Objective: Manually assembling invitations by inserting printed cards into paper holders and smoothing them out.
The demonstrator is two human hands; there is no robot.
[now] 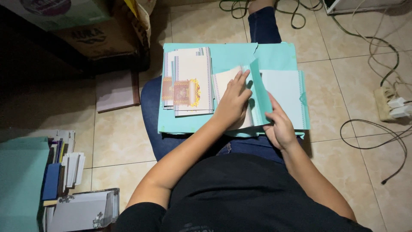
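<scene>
A teal folder (274,56) lies across my lap. On its left part rests a stack of white cards (191,81) with ornate borders and a gold-and-red emblem. My left hand (234,101) presses flat on a cream card (225,79) in the middle. My right hand (281,126) pinches the lower edge of a teal flap (259,92) that stands up from a pale card cover (285,99) on the right.
Tiled floor surrounds me. A power strip (391,105) with plugs and black cables (377,137) lies at the right. Stacks of cards and books (64,167) stand at the lower left, cardboard boxes (86,34) at the upper left, a flat brown book (116,91) beside them.
</scene>
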